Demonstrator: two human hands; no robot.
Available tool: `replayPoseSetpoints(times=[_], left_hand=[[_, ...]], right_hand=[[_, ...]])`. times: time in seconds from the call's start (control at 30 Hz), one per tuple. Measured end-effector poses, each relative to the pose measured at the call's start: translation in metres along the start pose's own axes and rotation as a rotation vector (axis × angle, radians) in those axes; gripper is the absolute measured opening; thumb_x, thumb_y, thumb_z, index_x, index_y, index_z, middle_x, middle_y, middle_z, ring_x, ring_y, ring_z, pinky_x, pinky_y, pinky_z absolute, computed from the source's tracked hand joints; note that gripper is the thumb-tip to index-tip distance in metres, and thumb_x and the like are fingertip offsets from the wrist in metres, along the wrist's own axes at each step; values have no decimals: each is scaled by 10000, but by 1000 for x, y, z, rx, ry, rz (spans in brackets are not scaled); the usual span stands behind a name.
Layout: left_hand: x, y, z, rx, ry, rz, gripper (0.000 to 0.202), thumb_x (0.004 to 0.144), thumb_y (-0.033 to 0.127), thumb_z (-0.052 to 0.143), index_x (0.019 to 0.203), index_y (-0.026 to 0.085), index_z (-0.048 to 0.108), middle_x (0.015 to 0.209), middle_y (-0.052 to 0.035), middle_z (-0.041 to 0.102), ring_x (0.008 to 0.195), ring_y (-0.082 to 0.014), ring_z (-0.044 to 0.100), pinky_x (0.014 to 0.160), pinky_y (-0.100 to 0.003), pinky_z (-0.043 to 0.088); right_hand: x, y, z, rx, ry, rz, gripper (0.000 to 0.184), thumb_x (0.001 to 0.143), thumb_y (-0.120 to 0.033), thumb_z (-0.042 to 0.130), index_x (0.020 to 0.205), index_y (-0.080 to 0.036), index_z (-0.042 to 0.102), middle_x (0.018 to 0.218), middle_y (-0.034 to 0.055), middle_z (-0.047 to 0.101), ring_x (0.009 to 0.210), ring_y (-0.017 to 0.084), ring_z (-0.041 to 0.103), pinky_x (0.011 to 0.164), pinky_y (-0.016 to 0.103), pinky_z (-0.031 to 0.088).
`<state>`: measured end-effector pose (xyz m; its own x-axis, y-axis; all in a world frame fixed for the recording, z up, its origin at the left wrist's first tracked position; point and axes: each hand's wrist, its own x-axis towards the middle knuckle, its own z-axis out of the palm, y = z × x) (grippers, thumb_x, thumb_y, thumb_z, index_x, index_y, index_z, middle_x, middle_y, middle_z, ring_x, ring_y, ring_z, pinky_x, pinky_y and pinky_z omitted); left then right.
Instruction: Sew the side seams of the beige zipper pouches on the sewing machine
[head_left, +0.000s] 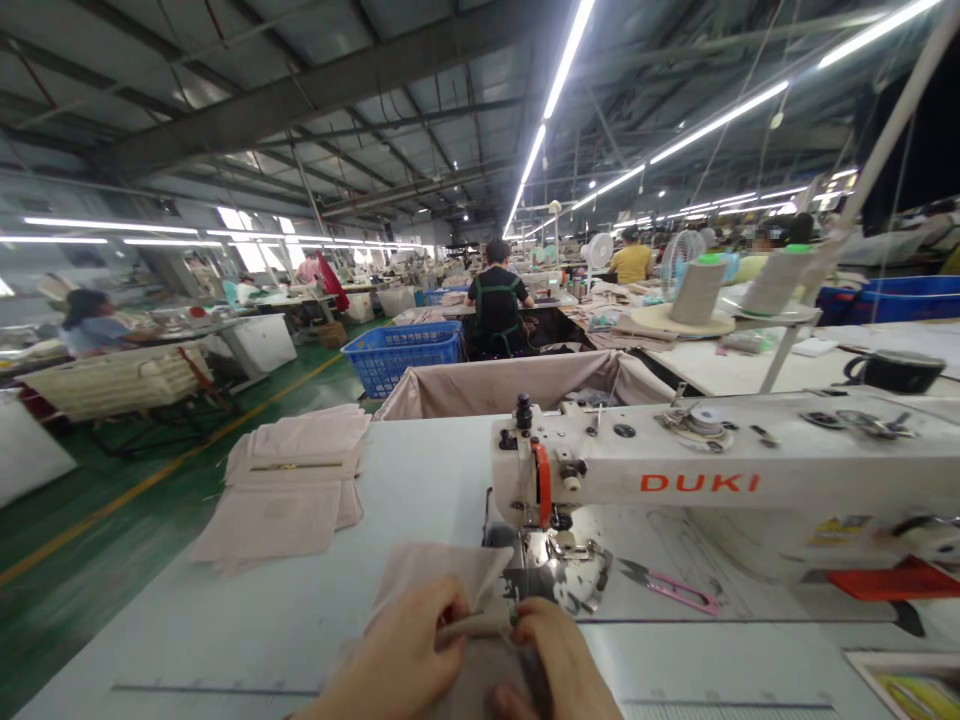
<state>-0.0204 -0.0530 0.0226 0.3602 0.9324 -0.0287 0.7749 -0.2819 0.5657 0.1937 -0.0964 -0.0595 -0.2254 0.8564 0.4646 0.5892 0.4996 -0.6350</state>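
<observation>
Both hands hold a beige fabric piece [442, 570] at the front of the sewing machine [600, 470]. My left hand [412, 645] pinches a folded edge of it between thumb and fingers. Close to the needle area, my right hand [559, 660] grips the other end of that fold, its lower fingers blurred. The far part of the fabric lies flat on the table beside the presser foot. A pair of pink-handled thread snips [671, 587] rests on the machine bed to the right of my hands.
Stacked beige pieces, the top one with a zipper [300, 466], lie at the table's left [172, 620]. Behind stands a cloth-lined bin [517, 378] and a blue basket [405, 355]. Thread cones [697, 290] and a black cup [896, 370] are at right. A person [499, 300] sits ahead.
</observation>
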Motion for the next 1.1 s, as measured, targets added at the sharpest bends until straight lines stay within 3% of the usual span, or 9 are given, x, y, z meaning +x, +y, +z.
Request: replayPoseSetpoints(times=[0.07,0.13,0.23,0.37,0.5,0.63,0.87,1.1], left_hand=[[-5,12,-11,-336,-39,-34,107,745,170,611,842,197,575,771,15,628,746,-181,594,648,-262,416],[-9,23,-23,-655,-131,4,249,756,279,701,966,176,616,878,-16,676,846,-208,624,722,-280,451],[-16,36,-34,-868,-206,22,391,794,440,759,1049,152,688,982,-60,717,940,-242,636,806,-307,465],[-24,47,-34,-975,-73,-122,392,767,484,817,948,146,735,877,-40,716,838,-206,628,759,-269,464],[-28,55,-32,-1072,-33,-174,438,692,483,877,923,140,731,826,-45,699,771,-197,626,701,-256,465],[-29,60,-30,-1110,-8,-236,414,674,456,894,881,134,735,766,-38,684,694,-176,610,640,-243,447],[-30,66,-26,-1217,81,-298,397,610,391,941,825,130,735,709,-19,681,638,-140,593,604,-219,427],[-30,64,-31,-1095,34,-293,364,681,420,893,848,136,737,735,-25,669,671,-163,592,623,-238,440]], right_hand=[[7,-3,-14,31,-3,-5,165,849,-192,703,985,-224,615,1266,100,626,1189,251,608,995,335,516],[16,-9,-31,80,-53,-59,34,915,-208,624,941,-230,620,1249,88,631,1185,235,603,990,328,510],[30,-26,-54,183,-131,-103,39,949,-230,596,931,-235,630,1153,55,675,1098,203,634,950,293,509],[41,-48,-76,325,-157,-19,164,985,-281,553,869,-226,656,999,37,706,934,169,668,838,243,525],[43,-60,-83,415,-73,64,171,937,-319,614,816,-219,682,936,42,715,860,173,678,787,241,538],[40,-62,-85,428,-47,150,158,896,-321,649,779,-220,680,899,34,724,826,182,685,765,255,545],[40,-57,-87,509,-72,96,103,859,-240,644,761,-221,669,962,34,721,872,179,678,777,267,523],[44,-59,-92,460,-131,170,111,856,-228,674,757,-208,628,920,25,707,833,170,665,756,254,518]])
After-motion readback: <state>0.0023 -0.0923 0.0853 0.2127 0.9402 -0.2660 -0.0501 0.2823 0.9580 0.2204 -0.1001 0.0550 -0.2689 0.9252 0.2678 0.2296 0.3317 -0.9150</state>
